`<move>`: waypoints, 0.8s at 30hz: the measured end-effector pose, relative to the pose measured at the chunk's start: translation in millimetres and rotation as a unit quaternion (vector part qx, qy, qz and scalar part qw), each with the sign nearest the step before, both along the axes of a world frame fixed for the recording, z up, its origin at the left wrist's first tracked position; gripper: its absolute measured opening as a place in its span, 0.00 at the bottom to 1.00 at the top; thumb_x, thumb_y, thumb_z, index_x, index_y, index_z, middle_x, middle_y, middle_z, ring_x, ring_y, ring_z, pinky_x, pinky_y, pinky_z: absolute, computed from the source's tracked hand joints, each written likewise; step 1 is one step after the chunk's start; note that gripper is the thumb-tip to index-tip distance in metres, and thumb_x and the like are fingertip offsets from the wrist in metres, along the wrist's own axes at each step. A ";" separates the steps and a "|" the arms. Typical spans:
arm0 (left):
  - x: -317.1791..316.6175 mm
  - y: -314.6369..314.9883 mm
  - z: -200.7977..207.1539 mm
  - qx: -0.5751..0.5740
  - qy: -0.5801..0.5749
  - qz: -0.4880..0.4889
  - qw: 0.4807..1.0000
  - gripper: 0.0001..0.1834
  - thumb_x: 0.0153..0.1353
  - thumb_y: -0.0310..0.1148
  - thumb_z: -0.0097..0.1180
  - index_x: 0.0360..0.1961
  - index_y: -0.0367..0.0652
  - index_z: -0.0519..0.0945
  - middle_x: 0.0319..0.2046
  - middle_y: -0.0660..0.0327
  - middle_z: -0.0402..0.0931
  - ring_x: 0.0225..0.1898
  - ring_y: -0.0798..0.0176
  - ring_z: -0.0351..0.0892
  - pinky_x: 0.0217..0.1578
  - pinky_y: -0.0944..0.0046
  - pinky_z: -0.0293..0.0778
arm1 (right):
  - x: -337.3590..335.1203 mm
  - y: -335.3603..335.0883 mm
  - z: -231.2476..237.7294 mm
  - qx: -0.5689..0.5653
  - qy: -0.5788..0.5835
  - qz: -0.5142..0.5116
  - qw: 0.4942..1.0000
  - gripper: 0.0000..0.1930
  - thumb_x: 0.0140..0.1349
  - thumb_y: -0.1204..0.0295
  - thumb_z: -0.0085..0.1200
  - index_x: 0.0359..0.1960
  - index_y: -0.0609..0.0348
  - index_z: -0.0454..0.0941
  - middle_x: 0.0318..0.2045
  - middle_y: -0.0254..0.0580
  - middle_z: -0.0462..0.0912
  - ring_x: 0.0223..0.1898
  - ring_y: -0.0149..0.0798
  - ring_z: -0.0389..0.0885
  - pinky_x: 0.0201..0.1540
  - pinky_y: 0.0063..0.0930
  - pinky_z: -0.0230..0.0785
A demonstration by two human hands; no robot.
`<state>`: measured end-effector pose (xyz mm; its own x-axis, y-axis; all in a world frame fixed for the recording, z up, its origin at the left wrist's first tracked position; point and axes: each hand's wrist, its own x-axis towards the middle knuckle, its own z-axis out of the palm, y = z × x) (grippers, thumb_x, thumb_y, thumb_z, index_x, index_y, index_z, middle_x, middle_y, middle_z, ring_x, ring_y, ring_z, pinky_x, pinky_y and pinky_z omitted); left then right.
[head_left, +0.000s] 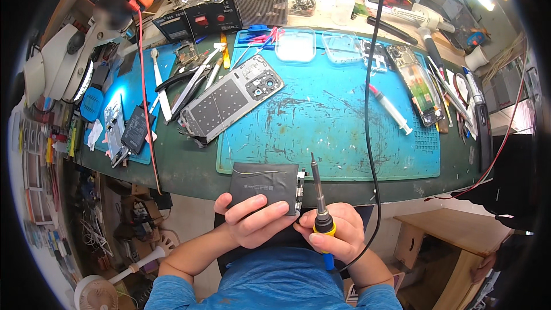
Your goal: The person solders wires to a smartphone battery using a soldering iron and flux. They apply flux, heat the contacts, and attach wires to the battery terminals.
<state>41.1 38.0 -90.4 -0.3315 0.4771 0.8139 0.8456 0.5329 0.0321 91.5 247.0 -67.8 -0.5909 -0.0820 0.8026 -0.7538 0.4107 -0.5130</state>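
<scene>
My left hand (252,218) is closed around a flat black phone battery (267,182), held just off the bench's near edge. Along the battery's right edge runs a narrow strip of small circuit parts (300,191). A thin pale wire (261,171) lies across the battery's upper part and leads up toward the bench. Close on the right, my right hand (338,232) grips a soldering iron (324,224) with a yellow and blue handle. Its tip points up and away, apart from the battery. The right fingertips are near the battery's lower right corner; whether they touch it is hard to see.
A blue work mat (298,132) covers the bench middle, bearing an opened phone (235,97), a syringe (390,109) and a clear plastic box (295,45). Another phone (416,86) lies right. A black cable (370,109) hangs through the view. Someone's hand (485,267) shows lower right.
</scene>
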 end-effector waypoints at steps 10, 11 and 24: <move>1.7 7.1 10.4 0.020 -0.048 -0.006 0.999 0.11 0.55 0.43 0.70 0.41 0.65 0.89 0.50 0.79 0.82 0.54 0.69 0.71 0.71 0.45 0.54 | 8.2 6.8 6.8 0.011 -0.036 -0.002 0.999 0.18 0.56 0.75 0.70 0.49 0.51 0.83 0.42 0.44 0.88 0.37 0.41 0.88 0.33 0.32 0.80; 1.4 8.3 11.1 0.024 -0.048 -0.005 0.999 0.11 0.54 0.42 0.70 0.41 0.65 0.89 0.50 0.79 0.82 0.54 0.69 0.71 0.71 0.46 0.54 | 11.6 12.3 10.8 0.017 -0.058 0.002 0.998 0.18 0.56 0.75 0.70 0.49 0.51 0.82 0.42 0.44 0.88 0.36 0.42 0.88 0.34 0.32 0.80; -2.7 7.6 7.2 -0.015 -0.013 0.010 1.000 0.12 0.50 0.39 0.75 0.38 0.63 0.90 0.49 0.80 0.81 0.52 0.69 0.71 0.60 0.57 0.61 | 27.7 52.0 24.9 -0.143 -0.138 -0.079 0.977 0.14 0.64 0.60 0.69 0.41 0.57 0.83 0.21 0.35 0.79 0.21 0.36 0.78 0.26 0.28 0.72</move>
